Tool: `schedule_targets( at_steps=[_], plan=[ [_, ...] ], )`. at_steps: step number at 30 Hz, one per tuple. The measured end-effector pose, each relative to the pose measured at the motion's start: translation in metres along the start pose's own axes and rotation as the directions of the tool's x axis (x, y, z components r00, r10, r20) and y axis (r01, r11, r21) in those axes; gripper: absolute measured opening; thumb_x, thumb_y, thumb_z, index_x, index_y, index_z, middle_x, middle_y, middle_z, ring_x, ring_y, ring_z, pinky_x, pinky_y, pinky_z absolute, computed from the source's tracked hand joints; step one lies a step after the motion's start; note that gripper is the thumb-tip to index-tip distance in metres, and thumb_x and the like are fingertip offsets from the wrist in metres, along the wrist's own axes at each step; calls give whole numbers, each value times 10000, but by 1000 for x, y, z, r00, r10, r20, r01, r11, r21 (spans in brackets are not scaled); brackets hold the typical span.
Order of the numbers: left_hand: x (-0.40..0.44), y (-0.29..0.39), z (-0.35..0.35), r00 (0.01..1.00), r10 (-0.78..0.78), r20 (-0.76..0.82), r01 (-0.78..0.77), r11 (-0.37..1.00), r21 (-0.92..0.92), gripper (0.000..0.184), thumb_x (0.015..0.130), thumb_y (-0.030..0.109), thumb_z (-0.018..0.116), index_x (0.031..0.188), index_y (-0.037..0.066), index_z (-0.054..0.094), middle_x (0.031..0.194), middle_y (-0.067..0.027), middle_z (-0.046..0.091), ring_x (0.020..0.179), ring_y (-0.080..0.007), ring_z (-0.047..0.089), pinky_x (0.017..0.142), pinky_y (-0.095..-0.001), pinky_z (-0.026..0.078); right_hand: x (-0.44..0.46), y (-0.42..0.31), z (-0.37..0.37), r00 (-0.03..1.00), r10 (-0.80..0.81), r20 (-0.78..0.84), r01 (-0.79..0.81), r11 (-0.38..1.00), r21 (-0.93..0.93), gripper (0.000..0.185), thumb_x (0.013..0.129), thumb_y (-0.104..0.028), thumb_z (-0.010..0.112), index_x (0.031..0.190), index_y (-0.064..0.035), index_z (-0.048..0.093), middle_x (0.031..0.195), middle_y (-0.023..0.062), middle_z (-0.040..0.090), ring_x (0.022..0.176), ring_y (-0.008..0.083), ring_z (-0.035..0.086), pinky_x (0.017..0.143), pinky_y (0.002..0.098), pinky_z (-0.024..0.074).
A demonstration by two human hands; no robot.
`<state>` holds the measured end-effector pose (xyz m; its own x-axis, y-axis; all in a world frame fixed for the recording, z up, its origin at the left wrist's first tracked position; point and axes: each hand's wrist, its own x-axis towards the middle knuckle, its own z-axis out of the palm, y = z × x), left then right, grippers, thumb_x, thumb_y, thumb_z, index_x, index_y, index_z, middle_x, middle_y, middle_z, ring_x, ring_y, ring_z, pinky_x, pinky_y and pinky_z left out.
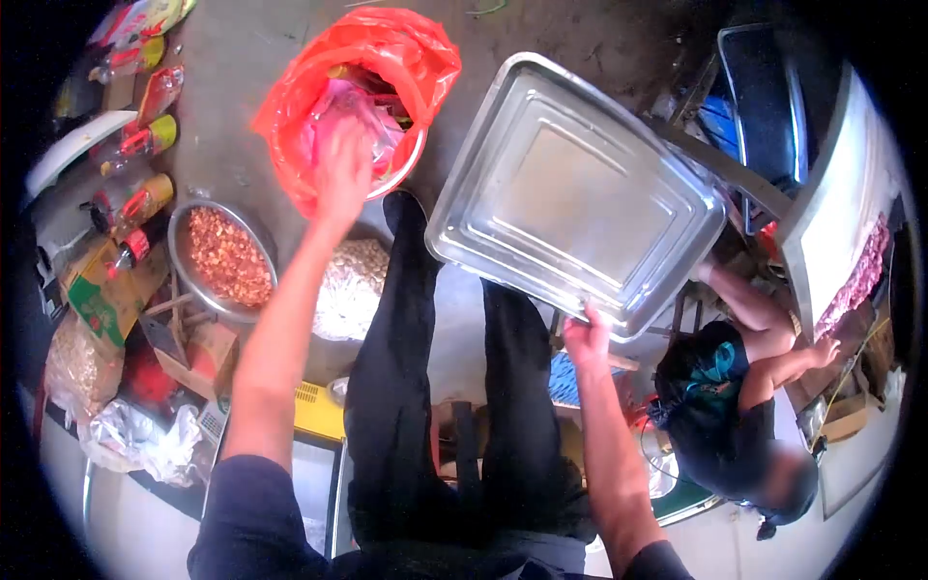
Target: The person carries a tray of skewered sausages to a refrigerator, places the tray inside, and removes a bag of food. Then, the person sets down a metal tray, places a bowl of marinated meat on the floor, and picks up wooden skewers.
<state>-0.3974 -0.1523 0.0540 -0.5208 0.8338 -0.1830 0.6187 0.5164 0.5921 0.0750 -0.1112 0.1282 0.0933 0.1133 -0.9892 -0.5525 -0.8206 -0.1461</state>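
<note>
In the head view, my right hand [587, 340] grips the near rim of a large rectangular metal tray [590, 184], held tilted above the floor with its inside showing. The tray holds no loose items that I can see. My left hand [345, 159] reaches over a bin lined with a red plastic bag [290, 106]. Pink and white wrapping [389, 135] lies in the bag around the hand. The left fingers are blurred and partly hidden, so whether they hold anything is unclear.
A metal bowl of reddish-brown pieces [229, 253] and a bag of pale nuts or beans [350, 290] stand left of my legs. Several bottles [145, 203] line the left side. At right, another person [725, 406] sits near a board with pink minced food [860, 275].
</note>
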Motion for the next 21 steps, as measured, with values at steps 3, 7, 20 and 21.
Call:
schedule_targets(
  at_steps=[3, 7, 20, 21],
  plan=[
    [-48, 59, -23, 966, -167, 196, 219, 934, -281, 365, 867, 129, 581, 1211, 14, 541, 1205, -188, 555, 1089, -332, 552, 953, -376, 438, -43, 13, 7, 998, -43, -53, 45, 998, 35, 222, 858, -50, 567, 1079, -68, 566, 1027, 80, 634, 951, 229, 611, 807, 372, 524],
    [-122, 94, -18, 852, -350, 389, 468, 842, -269, 549, 865, 170, 615, 1338, -14, 406, 1203, -166, 561, 1084, -226, 546, 927, -342, 445, -85, 12, -2, 991, -60, -117, 69, 995, 67, 253, 830, 18, 562, 1075, -47, 567, 1051, 105, 625, 987, 246, 603, 881, 377, 508],
    [-150, 77, -58, 686, -604, 405, 719, 477, -506, 329, 941, 177, 478, 1219, 1, 485, 1094, -95, 584, 981, -170, 543, 857, -310, 443, -171, 9, 100, 991, -133, 26, 135, 953, -271, 301, 823, -53, 645, 1101, 1, 542, 1055, 111, 584, 975, 235, 575, 850, 394, 508],
    [-146, 82, -66, 648, -630, 429, 741, 391, -546, 331, 942, 183, 480, 1218, 1, 487, 1083, -94, 586, 972, -164, 546, 847, -303, 444, -183, 12, 119, 978, -210, -3, 195, 915, -354, 286, 823, -49, 638, 1088, 4, 546, 1030, 109, 588, 949, 239, 584, 811, 391, 518]
  ],
)
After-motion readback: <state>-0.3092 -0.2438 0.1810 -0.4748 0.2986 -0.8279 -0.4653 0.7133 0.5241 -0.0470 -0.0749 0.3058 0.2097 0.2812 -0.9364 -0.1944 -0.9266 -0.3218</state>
